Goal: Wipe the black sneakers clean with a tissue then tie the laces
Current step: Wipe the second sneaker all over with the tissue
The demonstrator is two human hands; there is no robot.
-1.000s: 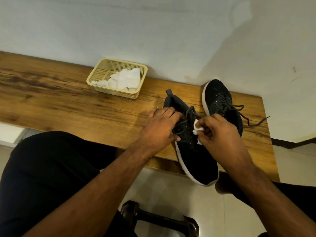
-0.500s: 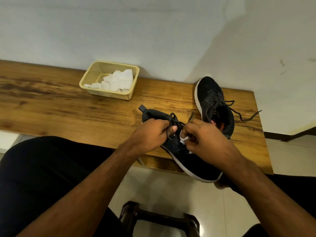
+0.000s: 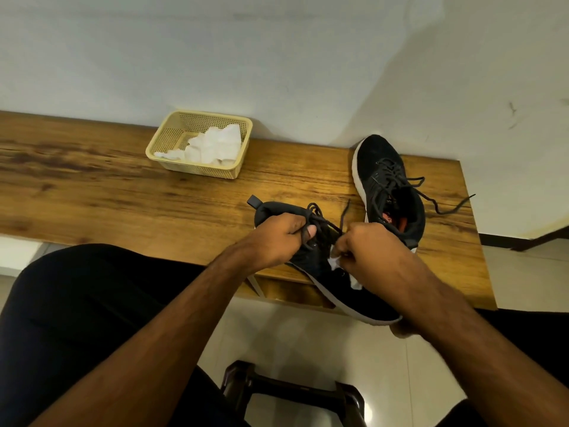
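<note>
Both hands (image 3: 323,241) are pinching laces (image 3: 321,224) on the sneaker (image 3: 326,282) overhanging the worktop (image 3: 123,192); the tissue (image 3: 334,261) could snag the knot.

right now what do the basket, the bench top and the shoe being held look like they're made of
Basket: looks like cream moulded plastic, going by its even perforated walls and smooth rim.
Bench top: wood or a wood-look laminate with a slight sheen; brown grain streaks show.
Held sneaker: matte black fabric upper, probably knit or mesh, with a white sole edge that looks like rubber or foam.
</note>
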